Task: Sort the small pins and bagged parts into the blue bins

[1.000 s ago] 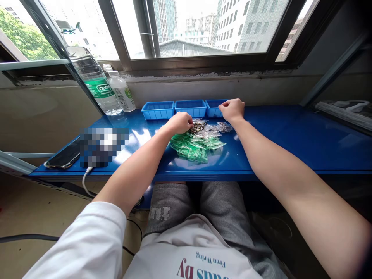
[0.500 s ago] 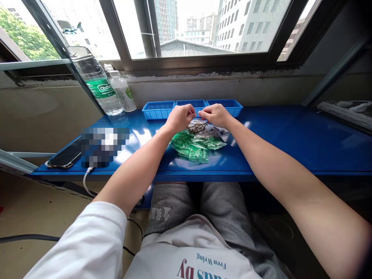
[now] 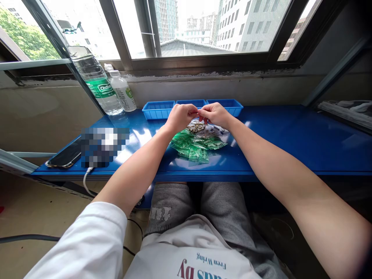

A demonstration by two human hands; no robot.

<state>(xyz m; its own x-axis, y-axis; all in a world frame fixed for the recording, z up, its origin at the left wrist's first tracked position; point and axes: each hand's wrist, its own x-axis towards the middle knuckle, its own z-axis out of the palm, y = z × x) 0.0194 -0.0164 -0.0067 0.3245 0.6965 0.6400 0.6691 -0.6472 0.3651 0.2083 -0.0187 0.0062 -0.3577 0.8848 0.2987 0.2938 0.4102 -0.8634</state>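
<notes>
My left hand and my right hand meet fingertip to fingertip above the pile, both pinched closed. Whatever lies between their fingers is too small to make out. Just below them is a heap of small brass-coloured screw-like pieces on clear plastic. Clear plastic bags with darker contents lie to its right. Several small green plastic packets spread out in front, nearer the table's edge. Behind my hands stands a row of three joined blue bins, its middle one partly hidden by my fingers.
The blue table runs beneath the window. A large water bottle and a smaller white bottle stand at the back left. A black phone lies at the left edge beside a blurred-out patch with a white cable.
My hands have come together: the small gap between their fingertips has closed. The bags, the brass pieces and the bins have stayed in place.
</notes>
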